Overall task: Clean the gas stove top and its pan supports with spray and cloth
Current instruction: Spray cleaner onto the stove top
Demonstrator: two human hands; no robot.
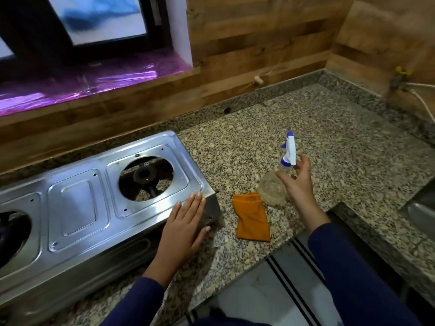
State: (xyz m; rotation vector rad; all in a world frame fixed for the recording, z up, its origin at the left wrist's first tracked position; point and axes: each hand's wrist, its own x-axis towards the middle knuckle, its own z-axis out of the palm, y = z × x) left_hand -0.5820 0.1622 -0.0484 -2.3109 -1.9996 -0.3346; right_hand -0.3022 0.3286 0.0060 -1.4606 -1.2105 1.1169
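Observation:
A stainless steel gas stove [77, 203] sits on the granite counter at the left, with no pan supports on it; its right burner [144, 175] shows through a round opening. My left hand [186, 222] lies flat on the stove's front right corner, fingers together. To the right stands a clear spray bottle [273, 187] with a white and blue trigger head [290, 149]. My right hand [297, 182] is open right beside the bottle's neck, fingers spread and not closed around it. A folded orange cloth [251, 217] lies on the counter between stove and bottle.
The granite counter [329, 142] stretches to the right and back. Wood-look wall panels rise behind it, with a window sill [82, 83] at upper left. A steel sink edge [421, 208] shows at far right. A white cable [421, 102] hangs in the back right corner.

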